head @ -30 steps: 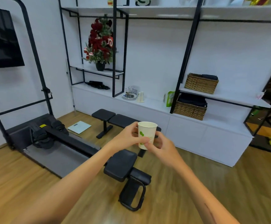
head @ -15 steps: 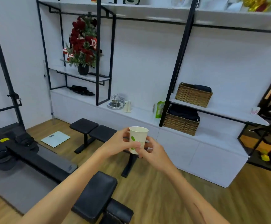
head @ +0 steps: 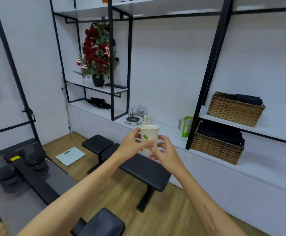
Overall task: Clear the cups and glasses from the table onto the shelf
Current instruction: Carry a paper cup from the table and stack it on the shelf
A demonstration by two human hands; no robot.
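Note:
A white paper cup with a green leaf print is upright in front of my chest, held in both hands. My left hand grips its left side, thumb and fingers curled around the wall. My right hand pinches the lower right side and base. Behind the cup runs the long white shelf along the wall, with a metal cup rack on a round tray and small white cups beside it.
A black padded bench stands between me and the shelf, a second pad near my feet. A treadmill lies left. Wicker baskets, a green packet and a red flower tree sit on the shelving. Black posts divide it.
I have walked closer to the shelf, which now looks larger and nearer. The cup stays held in both hands at the same height.

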